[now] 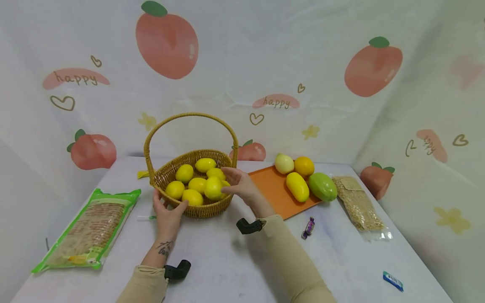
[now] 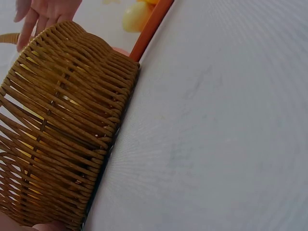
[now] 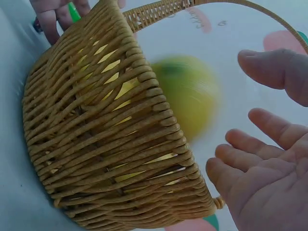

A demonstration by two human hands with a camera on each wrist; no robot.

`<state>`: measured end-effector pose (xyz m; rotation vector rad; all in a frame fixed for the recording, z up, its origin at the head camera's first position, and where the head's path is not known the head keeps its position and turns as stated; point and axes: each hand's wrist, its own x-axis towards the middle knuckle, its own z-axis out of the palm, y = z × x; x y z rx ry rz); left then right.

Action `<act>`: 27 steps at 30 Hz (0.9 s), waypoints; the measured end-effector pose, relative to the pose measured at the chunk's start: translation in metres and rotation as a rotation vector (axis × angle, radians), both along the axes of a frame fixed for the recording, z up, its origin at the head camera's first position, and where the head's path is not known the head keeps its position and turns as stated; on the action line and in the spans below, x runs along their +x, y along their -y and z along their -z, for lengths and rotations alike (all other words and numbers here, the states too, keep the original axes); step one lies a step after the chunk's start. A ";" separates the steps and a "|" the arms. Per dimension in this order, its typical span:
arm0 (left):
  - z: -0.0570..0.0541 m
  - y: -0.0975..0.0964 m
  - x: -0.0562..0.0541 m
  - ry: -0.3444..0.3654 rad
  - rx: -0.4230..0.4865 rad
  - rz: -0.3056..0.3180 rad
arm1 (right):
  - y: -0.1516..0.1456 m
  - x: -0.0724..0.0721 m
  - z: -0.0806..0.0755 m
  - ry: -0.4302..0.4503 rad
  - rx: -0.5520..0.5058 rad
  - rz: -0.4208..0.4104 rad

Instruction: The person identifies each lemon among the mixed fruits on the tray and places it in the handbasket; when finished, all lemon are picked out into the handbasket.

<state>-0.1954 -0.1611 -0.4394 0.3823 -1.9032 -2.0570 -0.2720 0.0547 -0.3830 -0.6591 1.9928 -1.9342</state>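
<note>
A wicker basket (image 1: 206, 210) with a tall handle holds several lemons (image 1: 184, 173). At its front left side, my left hand (image 1: 168, 214) grips the basket, thumb by the rim and fingers against the outer wall. My right hand (image 1: 244, 187) is over the basket's right side, fingers spread and palm facing the fruit. One lemon (image 1: 213, 188) sits high on the pile, just left of the right fingertips. In the right wrist view this yellow-green lemon (image 3: 190, 98) is blurred beside the rim, with a gap between it and the right hand (image 3: 269, 168).
An orange tray (image 1: 265, 189) lies right of the basket, with a green papaya-like fruit (image 1: 323, 187), a yellow oblong fruit (image 1: 297, 187), an orange (image 1: 304, 166) and a pale round fruit (image 1: 284, 163). Grain bags (image 1: 92, 227) flank both sides. Wrapped candies (image 1: 308, 228) lie in front.
</note>
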 end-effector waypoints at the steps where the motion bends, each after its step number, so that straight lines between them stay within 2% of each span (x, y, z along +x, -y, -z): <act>1: 0.000 0.000 0.000 0.000 -0.001 0.000 | 0.000 0.000 0.000 -0.003 -0.017 0.003; 9: -0.002 0.004 0.001 0.004 -0.012 -0.011 | -0.010 0.004 -0.010 -0.017 -0.055 0.067; 20: 0.002 0.009 0.001 0.017 -0.023 -0.021 | -0.022 0.005 -0.010 -0.010 -0.099 0.075; 24: -0.002 0.010 0.001 0.025 -0.071 -0.015 | -0.029 0.003 -0.010 -0.046 -0.093 0.085; 27: -0.010 0.010 0.001 0.007 -0.143 -0.036 | -0.038 0.002 -0.014 -0.056 -0.088 0.125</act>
